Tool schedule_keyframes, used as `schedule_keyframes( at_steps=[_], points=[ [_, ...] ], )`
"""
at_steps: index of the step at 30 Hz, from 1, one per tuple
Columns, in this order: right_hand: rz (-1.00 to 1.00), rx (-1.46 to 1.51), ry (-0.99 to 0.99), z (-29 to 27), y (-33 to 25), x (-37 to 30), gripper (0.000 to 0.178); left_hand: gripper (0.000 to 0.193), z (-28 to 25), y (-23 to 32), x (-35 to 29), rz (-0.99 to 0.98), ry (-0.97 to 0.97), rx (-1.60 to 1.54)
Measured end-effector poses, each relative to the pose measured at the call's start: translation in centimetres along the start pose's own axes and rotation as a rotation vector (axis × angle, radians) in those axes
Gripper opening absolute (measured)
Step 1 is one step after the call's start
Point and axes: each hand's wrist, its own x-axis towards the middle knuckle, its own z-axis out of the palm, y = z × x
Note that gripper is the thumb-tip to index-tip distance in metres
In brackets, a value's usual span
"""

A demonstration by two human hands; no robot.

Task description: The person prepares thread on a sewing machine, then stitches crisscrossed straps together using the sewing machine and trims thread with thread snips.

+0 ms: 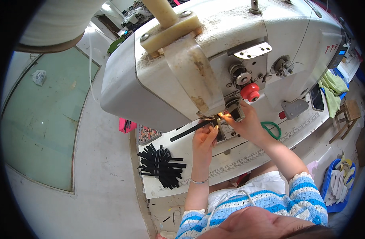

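A black fabric strip [189, 131] runs from under the head of a white sewing machine [158, 93] out to the left over the machine bed. My left hand [205, 136] pinches the strip close to the lit needle area. From the other side my right hand [246, 122] reaches in below the tension knobs, its fingertips drawn together beside the needle; what they hold is hidden by the machine parts. A bundle of short black strips [161, 165] lies on the table left of my left wrist.
A green ring-shaped cord [271, 130] and a phone [316, 97] lie right of my right arm. A red knob [250, 92] juts from the machine above my right hand. Low on the right stands a blue basket [326, 187] with pale pieces, near a wooden stool [351, 110].
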Motion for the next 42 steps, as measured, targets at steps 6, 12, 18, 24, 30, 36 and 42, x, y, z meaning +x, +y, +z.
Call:
schedule_keyframes(
  at_steps=[6, 12, 18, 24, 30, 36, 42],
  points=[
    [-0.003, 0.001, -0.010, -0.1, 0.1, 0.0, 0.021, 0.009, 0.1, 0.1, 0.0, 0.001, 0.007, -0.018],
    [0.001, 0.005, -0.019, -0.2, 0.0, 0.0, 0.021, 0.014, 0.6, 0.1, -0.1, 0.039, 0.042, -0.002],
    [0.004, 0.037, -0.011, -0.1, -0.2, 0.0, 0.022, 0.013, 0.5, 0.0, -0.1, 0.022, 0.037, 0.007],
    [0.012, 0.012, -0.002, -0.2, -0.3, 0.0, 0.021, 0.013, 0.7, -0.2, 0.0, 0.008, 0.060, 0.020],
    [0.034, 0.015, -0.014, -0.3, -0.4, 0.1, 0.022, 0.016, 0.7, -0.2, 0.0, 0.030, 0.052, 0.028],
    [0.049, 0.026, -0.015, -0.2, -0.2, 0.0, 0.021, 0.016, 0.7, -0.5, 0.0, 0.022, 0.078, -0.005],
    [0.043, 0.021, -0.013, -0.3, -0.5, 0.2, 0.021, 0.014, 0.6, -0.3, -0.1, 0.027, 0.037, 0.009]
  ],
)
